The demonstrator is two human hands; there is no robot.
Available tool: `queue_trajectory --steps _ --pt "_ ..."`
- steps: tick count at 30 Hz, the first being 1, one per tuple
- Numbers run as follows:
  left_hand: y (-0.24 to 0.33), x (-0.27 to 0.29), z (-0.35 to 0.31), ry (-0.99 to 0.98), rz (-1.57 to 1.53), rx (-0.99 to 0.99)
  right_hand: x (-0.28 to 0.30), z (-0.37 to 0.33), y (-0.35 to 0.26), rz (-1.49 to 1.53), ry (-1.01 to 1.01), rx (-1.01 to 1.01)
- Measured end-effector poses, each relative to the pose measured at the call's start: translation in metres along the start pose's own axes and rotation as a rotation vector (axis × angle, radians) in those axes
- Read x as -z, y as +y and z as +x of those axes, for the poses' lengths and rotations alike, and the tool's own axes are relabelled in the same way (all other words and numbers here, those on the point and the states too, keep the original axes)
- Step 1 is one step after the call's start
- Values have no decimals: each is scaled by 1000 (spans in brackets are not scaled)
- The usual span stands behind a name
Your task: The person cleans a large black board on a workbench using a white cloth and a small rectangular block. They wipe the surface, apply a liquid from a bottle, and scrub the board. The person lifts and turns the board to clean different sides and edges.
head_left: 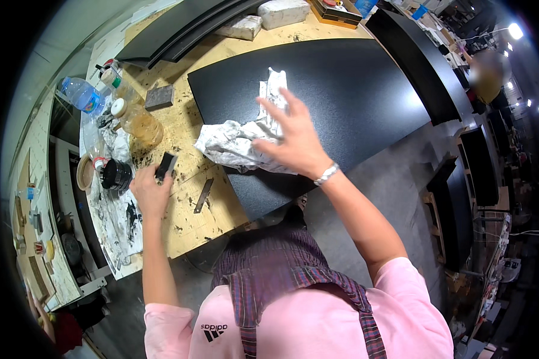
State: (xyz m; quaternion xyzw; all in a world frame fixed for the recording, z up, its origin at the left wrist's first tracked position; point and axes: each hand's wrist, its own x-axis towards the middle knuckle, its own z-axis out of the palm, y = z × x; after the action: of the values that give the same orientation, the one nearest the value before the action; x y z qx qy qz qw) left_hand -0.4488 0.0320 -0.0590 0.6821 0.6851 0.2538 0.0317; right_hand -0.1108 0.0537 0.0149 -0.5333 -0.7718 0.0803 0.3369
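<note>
Cloth (pixel 236 143), white and crumpled, lies half on the black panel (pixel 341 90), half on the plywood surface (pixel 185 221). The right hand (pixel 293 140) presses it down with fingers spread, not clenched around it. The left hand (pixel 151 190) grips a small dark block (pixel 165 166) near a black tin (pixel 116 175). The panel looks evenly matte already, so wiping seems well along, though glare hides its far corner. A glass jar (pixel 142 124) stands beyond; what it holds is unclear.

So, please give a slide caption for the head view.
Right hand presses white rag on black panel; left hand holds scraper.
</note>
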Motion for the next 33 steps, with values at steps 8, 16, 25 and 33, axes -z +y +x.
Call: queue_trajectory --steps 8,16,25,33 --pt "-28 -16 -8 125 58 -22 -12 -66 -28 -8 -296 134" --pt "-9 4 -10 100 -297 -30 148 -100 159 -495 428 -532" --pt "57 5 23 -10 -477 -157 -12 -81 -30 144 -110 229" --pt "15 -3 5 -42 -728 178 176 -143 201 -594 493 -580"
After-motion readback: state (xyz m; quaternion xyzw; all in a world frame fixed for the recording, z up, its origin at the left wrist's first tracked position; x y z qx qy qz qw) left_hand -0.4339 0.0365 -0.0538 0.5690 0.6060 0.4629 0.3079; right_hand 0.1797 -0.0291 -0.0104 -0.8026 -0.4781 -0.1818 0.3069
